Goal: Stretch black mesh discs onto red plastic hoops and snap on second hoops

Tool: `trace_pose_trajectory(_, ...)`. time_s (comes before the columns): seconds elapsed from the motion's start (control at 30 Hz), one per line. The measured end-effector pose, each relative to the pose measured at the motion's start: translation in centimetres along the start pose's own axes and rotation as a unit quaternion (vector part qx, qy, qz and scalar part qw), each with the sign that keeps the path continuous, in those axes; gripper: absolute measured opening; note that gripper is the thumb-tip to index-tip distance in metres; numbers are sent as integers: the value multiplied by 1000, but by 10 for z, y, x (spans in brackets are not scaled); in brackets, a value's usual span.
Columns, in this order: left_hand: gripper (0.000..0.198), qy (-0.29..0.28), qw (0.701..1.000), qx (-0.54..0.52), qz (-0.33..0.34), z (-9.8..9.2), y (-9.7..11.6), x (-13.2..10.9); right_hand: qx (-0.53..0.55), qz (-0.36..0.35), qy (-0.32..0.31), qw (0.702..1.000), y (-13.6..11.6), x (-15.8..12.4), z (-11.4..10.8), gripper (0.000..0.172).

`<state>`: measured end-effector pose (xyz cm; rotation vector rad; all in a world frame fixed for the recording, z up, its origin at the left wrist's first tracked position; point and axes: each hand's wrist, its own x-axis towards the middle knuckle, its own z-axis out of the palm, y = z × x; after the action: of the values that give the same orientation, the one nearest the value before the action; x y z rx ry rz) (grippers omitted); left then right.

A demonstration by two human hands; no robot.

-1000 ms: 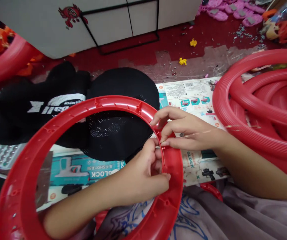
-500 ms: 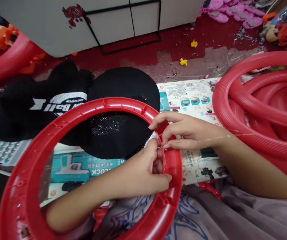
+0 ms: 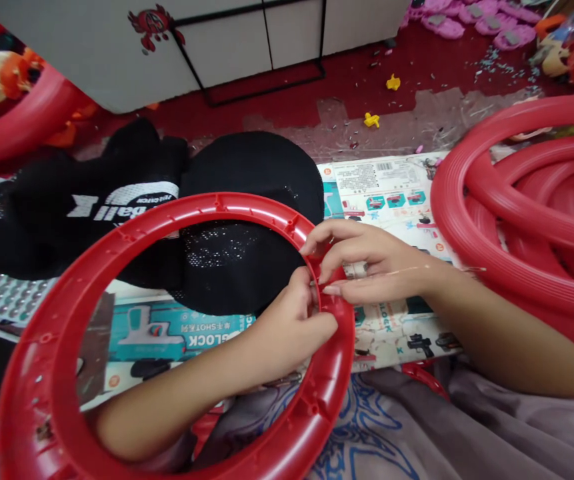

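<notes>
A large red plastic ring [image 3: 334,373] is tilted above my lap, its hollow, ribbed side toward me. My left hand [image 3: 291,340] reaches through the opening and grips the inner rim on the right side, thumb over the channel, other fingers mostly hidden. Close beside it, my right hand [image 3: 371,260] has its fingers bent and pinched at the same rim; whatever is between the fingertips is too small or hidden to make out. Black fabric with a mesh part [image 3: 257,167] and white lettering lies behind the ring. Small metallic bits sit in the channel at lower left.
Printed cardboard [image 3: 167,333] lies under the ring. Several red rings [image 3: 467,267] are stacked at right. A white panel with a black frame [image 3: 297,40] stands behind. Yellow pieces [image 3: 371,120] and pink parts [image 3: 487,23] lie on the red floor. A clear tray [image 3: 11,300] sits at left.
The ring's right side has shifted slightly left. My left thumb has moved up along the channel, and its curled fingers are now more hidden. My right hand stays at the rim.
</notes>
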<state>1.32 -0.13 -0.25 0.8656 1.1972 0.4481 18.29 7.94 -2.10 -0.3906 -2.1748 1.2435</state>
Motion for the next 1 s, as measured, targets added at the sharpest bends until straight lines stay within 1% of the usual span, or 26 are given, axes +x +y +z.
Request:
trace_pose_trajectory(0.1,43,-18,999,21,-27,-3,3,-1,-21,-4,5,1000,-4,0,-3,9)
trace_pose_trajectory(0.17,47,-46,998,30,-36,-4,5,-1,-51,-10,17,998,-6,0,-4,10)
trace_pose_trajectory(0.23,51,-80,996,38,-18,-5,5,-2,-75,-6,28,997,-8,1,-6,8)
trace_pose_trajectory(0.3,53,-106,993,48,-1,-6,2,-4,-85,9,25,996,-9,2,-6,7)
trace_pose_trajectory(0.5,60,-129,988,77,-22,-11,-7,-9,-75,43,0,996,-10,3,-5,8)
trace_pose_trajectory(0.67,59,-138,990,33,-12,-9,-2,-10,-84,55,6,995,-11,3,-6,9)
trace_pose_trajectory(0.8,52,-162,987,-1,-1,-7,1,-10,-87,16,-8,996,-8,3,-10,8)
trace_pose_trajectory(0.87,48,-173,985,3,2,-8,2,-11,-88,-3,-15,996,-7,3,-12,6)
trace_pose_trajectory(1.0,48,-180,983,34,5,-9,3,-13,-99,-29,-26,994,-5,2,-13,6)
